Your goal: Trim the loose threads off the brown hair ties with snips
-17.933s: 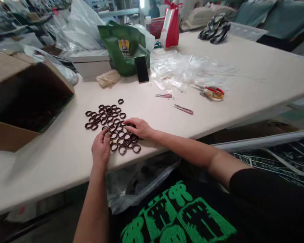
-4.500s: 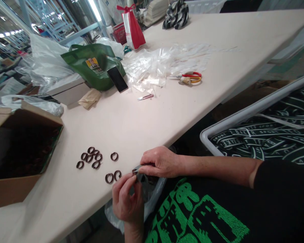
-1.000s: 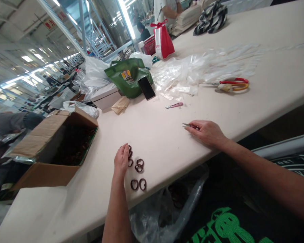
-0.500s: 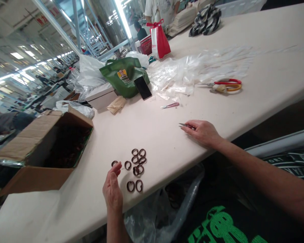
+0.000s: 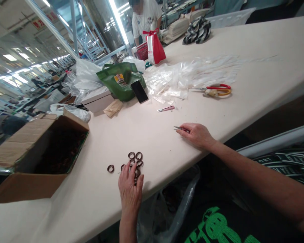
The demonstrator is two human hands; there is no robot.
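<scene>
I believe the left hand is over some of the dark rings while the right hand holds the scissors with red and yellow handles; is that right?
Not quite: in the head view, the right hand holds small snips, while the scissors with red and yellow handles lie on the table. The left hand is indeed over some of the dark rings.

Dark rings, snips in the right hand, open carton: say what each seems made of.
Dark rings: perhaps plastic or stiff fabric, dark brown, thin-walled; finish too small to judge. Snips: blades likely smooth metal, grey and slim. Open carton: likely cardboard, matt brown, creased.
</scene>
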